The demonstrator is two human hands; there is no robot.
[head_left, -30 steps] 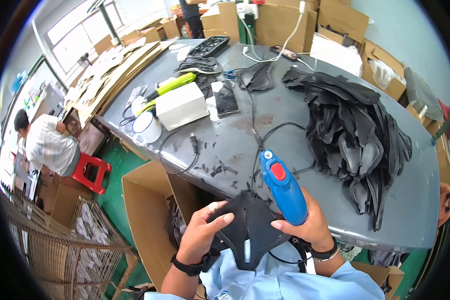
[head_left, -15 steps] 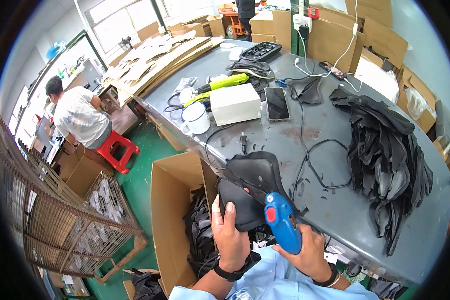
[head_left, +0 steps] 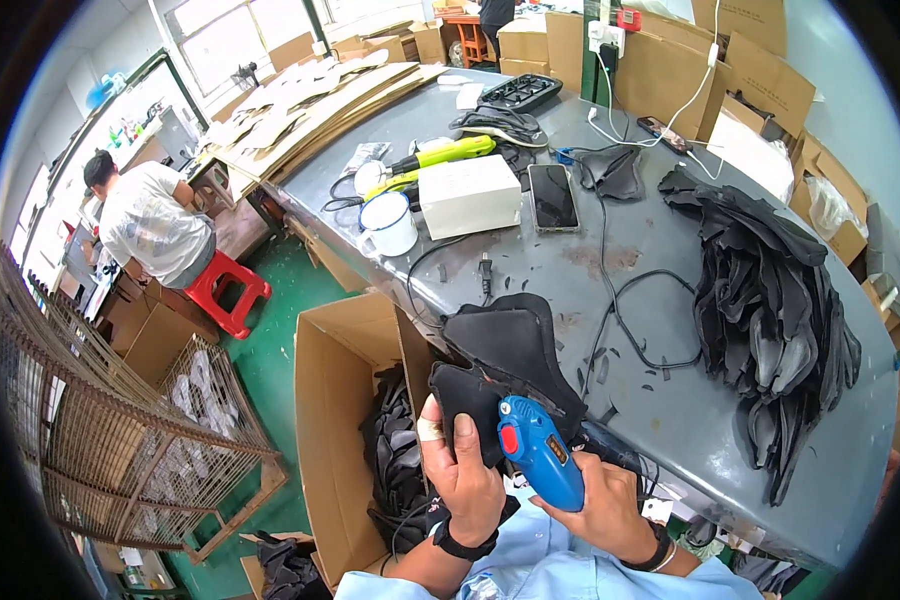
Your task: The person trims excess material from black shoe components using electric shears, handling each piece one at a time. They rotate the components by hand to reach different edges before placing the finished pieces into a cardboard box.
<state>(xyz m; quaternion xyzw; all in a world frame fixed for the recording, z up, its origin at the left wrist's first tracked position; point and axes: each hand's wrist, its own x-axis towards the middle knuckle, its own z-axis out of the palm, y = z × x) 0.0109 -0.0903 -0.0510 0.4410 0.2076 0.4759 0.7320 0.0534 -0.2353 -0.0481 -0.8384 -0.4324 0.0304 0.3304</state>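
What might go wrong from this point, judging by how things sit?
Two possible risks:
1. The front of the blue tool in the right hand sits close to the thumb of the left hand, which holds the black piece; a slip could hurt it.
2. The white mug stands near the table's edge; a bump might knock it off.

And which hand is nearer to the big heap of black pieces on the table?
Right. The right hand, holding the blue tool, is to the left of the heap; the left hand, gripping a black piece, is farther left.
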